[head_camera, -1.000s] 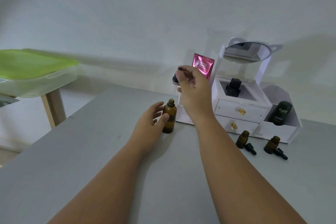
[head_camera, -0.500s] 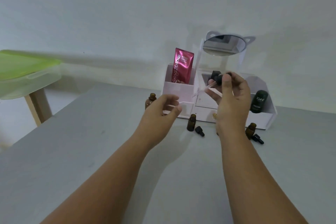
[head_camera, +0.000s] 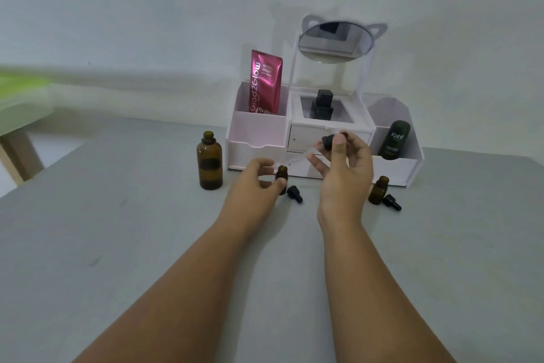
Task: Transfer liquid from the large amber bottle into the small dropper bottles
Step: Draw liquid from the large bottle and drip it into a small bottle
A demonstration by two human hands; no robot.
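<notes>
A grey table (head_camera: 117, 245) fills the near view and carries everything. At its far edge stands a white organiser (head_camera: 394, 168) with a round mirror (head_camera: 334, 43) on top, a pink sachet (head_camera: 265, 83) upright in its left bin, a black bottle (head_camera: 322, 105) in the middle well and a dark tube (head_camera: 394, 140) in the right bin.

Two bare forearms reach in from the near edge. The left hand (head_camera: 253, 183) is half curled, thumb and fingers loosely round a small bottle (head_camera: 281, 174) that stands upright and uncapped on the table just in front of the organiser; the thumb touches its near side. The right hand (head_camera: 344, 168) is raised just to the right, closed in a pinch on the black bulb of a dropper (head_camera: 306, 153), thumb on the near side and fingertips behind. The dropper's clear tube slants down and left, its tip just above the small bottle's mouth; whether it touches the rim cannot be told.

The large bottle (head_camera: 209, 164), amber and open, stands upright to the left of the hands, near the organiser's left corner and apart from both. A black cap (head_camera: 295, 194) lies on its side just right of the small bottle. A second small bottle (head_camera: 379, 190) stands further right, with another cap (head_camera: 392, 202) lying beside it.
</notes>
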